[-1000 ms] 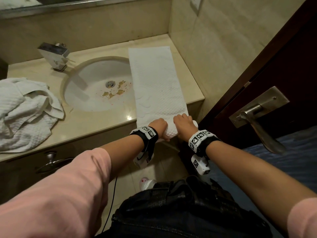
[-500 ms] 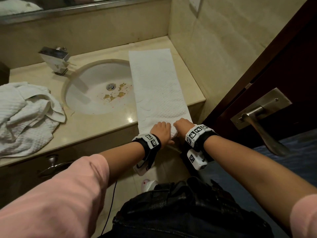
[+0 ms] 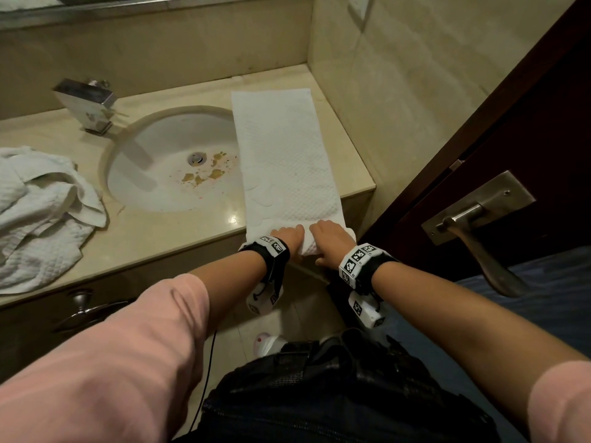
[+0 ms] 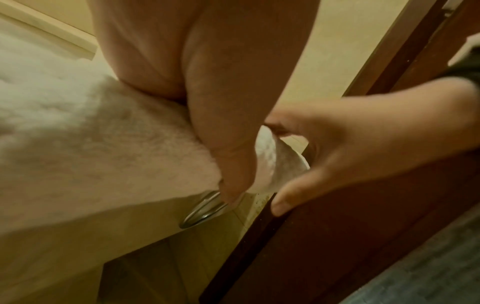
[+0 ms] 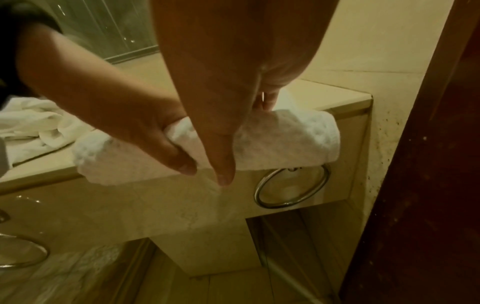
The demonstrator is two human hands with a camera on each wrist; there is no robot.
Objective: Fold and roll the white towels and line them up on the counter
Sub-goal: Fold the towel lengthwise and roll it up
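Note:
A long folded white towel [image 3: 284, 161] lies on the counter [image 3: 179, 238] to the right of the sink, running from the back wall to the front edge. Its near end is turned into a small roll [image 5: 285, 139] at the counter's front edge. My left hand [image 3: 287, 235] grips the left half of the roll, thumb under and fingers on top. Beside it, my right hand [image 3: 330, 237] holds the right half in the same way, its thumb [image 5: 222, 156] in front of the roll. In the left wrist view the towel [image 4: 91, 144] fills the left side.
A heap of crumpled white towels [image 3: 41, 212] sits at the counter's left end. The stained sink [image 3: 166, 174] and a faucet [image 3: 86, 103] lie between. A dark door with a lever handle [image 3: 479, 238] stands close on the right. A towel ring [image 5: 291, 187] hangs below the counter edge.
Both hands have turned the towel's near end over at the counter's front edge, and the small roll has grown a little. The rest of the towel lies as before.

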